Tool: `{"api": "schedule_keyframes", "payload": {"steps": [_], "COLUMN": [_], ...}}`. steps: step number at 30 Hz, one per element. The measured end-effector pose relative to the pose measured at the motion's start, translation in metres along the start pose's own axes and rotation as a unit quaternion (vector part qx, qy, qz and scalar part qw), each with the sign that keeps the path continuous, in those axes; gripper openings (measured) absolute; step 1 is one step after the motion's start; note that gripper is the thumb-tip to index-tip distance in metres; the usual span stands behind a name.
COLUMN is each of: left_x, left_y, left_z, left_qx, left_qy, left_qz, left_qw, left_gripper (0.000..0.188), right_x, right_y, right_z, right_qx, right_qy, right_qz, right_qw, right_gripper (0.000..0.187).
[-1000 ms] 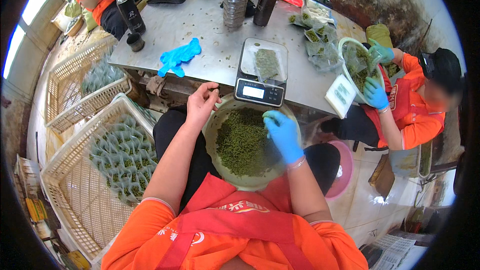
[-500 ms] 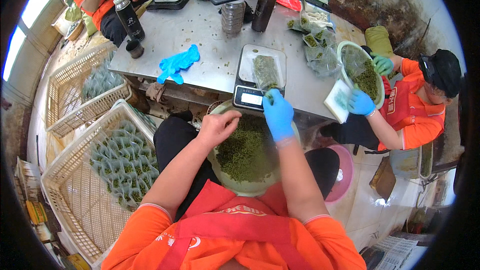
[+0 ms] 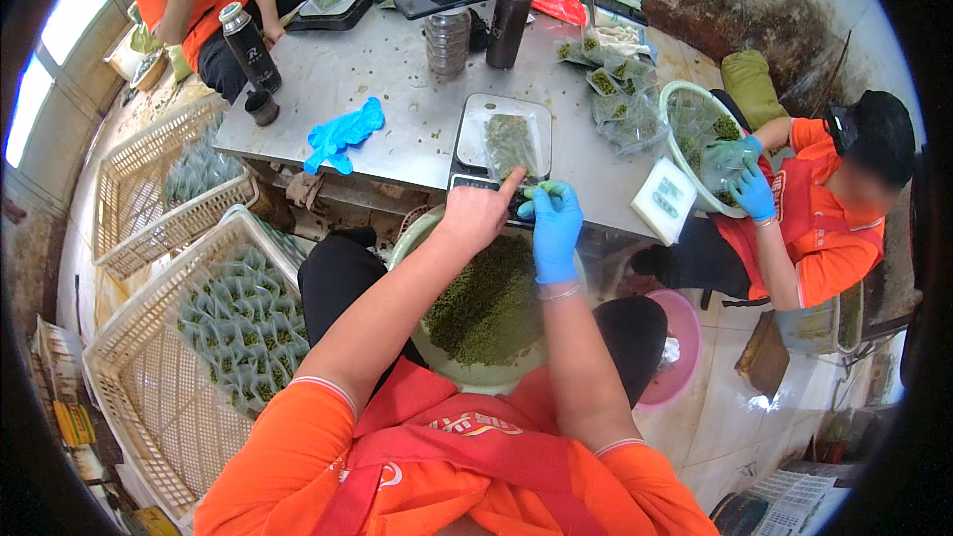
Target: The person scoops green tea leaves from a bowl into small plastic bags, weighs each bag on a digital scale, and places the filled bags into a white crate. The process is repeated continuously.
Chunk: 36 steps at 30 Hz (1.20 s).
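A clear plastic bag of green bits lies flat on the white-topped weighing scale at the table's near edge. My bare left hand is at the bag's near end, index finger extended and fingertips closed on its edge; the thumb is mostly hidden. Just right of it, my right hand in a blue glove is closed in a pinch, with green bits showing at the fingertips. Both hands cover most of the scale's display. Below them, a pale green basin in my lap holds loose small green bits resembling peppercorns.
Filled bags stand in a cream crate at left; another crate sits behind it. A blue glove, flask and dark bottle occupy the table. At right, a co-worker works over another basin.
My left hand has moved right and forward from above the basin to the bag on the scale. My right hand has shifted slightly right. The co-worker's gloved hands have moved over their basin.
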<state>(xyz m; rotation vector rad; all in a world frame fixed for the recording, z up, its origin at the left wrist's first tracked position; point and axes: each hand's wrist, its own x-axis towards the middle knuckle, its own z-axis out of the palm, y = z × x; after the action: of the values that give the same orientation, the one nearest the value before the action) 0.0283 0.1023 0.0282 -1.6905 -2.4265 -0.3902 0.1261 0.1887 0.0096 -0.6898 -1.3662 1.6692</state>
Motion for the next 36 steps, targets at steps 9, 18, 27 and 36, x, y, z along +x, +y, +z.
{"api": "schedule_keyframes", "payload": {"steps": [9,18,27,36], "left_x": [-0.033,-0.052,-0.074,-0.073], "left_y": [-0.008,-0.001,-0.060,-0.082], "left_z": [-0.010,0.018,-0.010,-0.009], "left_qx": [-0.098,-0.056,-0.158,-0.398], "left_qy": [0.093,-0.035,0.082,0.127], "left_qz": [0.022,0.059,-0.028,-0.280], "left_qw": [0.991,0.996,0.984,0.864], "left_gripper": [0.045,0.048,0.024,0.019], "right_x": [-0.044,-0.071,-0.056,0.001], "right_y": [-0.025,-0.008,-0.012,-0.015], "right_z": [-0.034,-0.041,-0.032,0.011], "right_qx": [-0.131,-0.184,-0.223,-0.568], "right_qy": [-0.186,-0.202,-0.120,-0.131], "right_qz": [0.198,0.186,-0.106,-0.273], "right_qw": [0.953,0.944,0.962,0.766], "right_gripper": [0.013,0.021,0.027,0.036]}}
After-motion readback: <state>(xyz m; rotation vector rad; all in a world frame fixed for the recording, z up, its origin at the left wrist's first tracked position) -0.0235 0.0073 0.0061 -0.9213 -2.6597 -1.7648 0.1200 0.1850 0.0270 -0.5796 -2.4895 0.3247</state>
